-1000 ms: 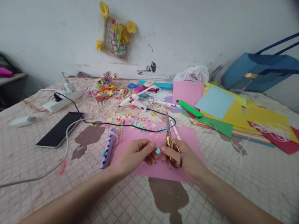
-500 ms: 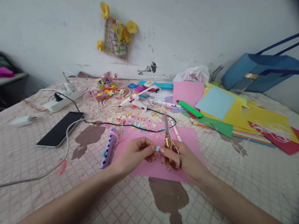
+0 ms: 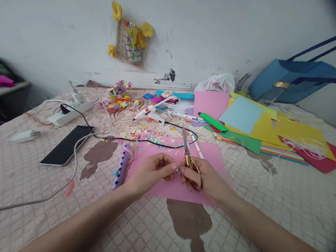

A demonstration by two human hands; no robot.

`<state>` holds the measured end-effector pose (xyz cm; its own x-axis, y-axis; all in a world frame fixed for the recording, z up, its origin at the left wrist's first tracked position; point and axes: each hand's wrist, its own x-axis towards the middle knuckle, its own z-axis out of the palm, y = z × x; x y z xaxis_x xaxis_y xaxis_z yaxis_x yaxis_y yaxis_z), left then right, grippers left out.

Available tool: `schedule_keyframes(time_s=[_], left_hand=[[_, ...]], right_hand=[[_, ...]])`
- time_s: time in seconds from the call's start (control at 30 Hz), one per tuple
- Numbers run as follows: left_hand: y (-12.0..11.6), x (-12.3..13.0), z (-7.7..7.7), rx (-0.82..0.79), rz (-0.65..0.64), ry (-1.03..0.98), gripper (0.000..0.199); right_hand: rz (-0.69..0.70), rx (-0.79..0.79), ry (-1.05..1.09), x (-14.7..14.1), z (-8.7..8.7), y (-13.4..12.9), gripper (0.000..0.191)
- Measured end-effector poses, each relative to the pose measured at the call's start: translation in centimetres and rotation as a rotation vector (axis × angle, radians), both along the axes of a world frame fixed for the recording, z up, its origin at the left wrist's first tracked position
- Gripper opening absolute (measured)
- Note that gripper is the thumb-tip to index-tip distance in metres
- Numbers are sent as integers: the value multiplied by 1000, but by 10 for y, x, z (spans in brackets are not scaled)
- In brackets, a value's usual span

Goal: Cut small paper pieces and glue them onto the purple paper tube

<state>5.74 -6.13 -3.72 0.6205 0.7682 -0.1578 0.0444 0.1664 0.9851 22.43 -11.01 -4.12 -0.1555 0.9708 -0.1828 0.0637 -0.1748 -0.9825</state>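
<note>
Over a pink sheet (image 3: 176,193), my left hand (image 3: 157,171) is closed in a pinch at a tiny light blue piece of paper (image 3: 177,170), mostly hidden by the fingertips. My right hand (image 3: 203,173) grips gold-handled scissors (image 3: 186,149), blades pointing away and together. Its thumb and fingertips come close to the blue piece; whether they touch it I cannot tell. Left of the sheet lies a purple roll with dark dots (image 3: 121,172). Small paper scraps (image 3: 157,140) are scattered beyond my hands.
A white glue gun (image 3: 149,115) with a black cord lies behind the scraps. Coloured paper sheets (image 3: 243,116) and a green cutter-like tool (image 3: 213,122) are on the right. At left are a dark phone (image 3: 67,146) and a power strip (image 3: 71,113). A blue bag (image 3: 295,79) stands back right.
The light blue piece showed as a short strip between both hands' fingertips; now only a small bit is visible near my left fingertips. The hands have barely moved.
</note>
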Motion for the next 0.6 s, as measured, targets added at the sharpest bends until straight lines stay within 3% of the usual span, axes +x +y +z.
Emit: schedule_keyframes(time_s=[0.17,0.33,0.6], left_hand=[[-2,1,-5,-39,26,-27,21],[1,-1,-4,-73,50,-50,21],[12,-9,7,-152,105,-157,23]], right_hand=[[-54,12,34,-2,-2,-1,19],[-8,24,41,-4,0,-3,27],[97,38,-184,2,9,-12,41]])
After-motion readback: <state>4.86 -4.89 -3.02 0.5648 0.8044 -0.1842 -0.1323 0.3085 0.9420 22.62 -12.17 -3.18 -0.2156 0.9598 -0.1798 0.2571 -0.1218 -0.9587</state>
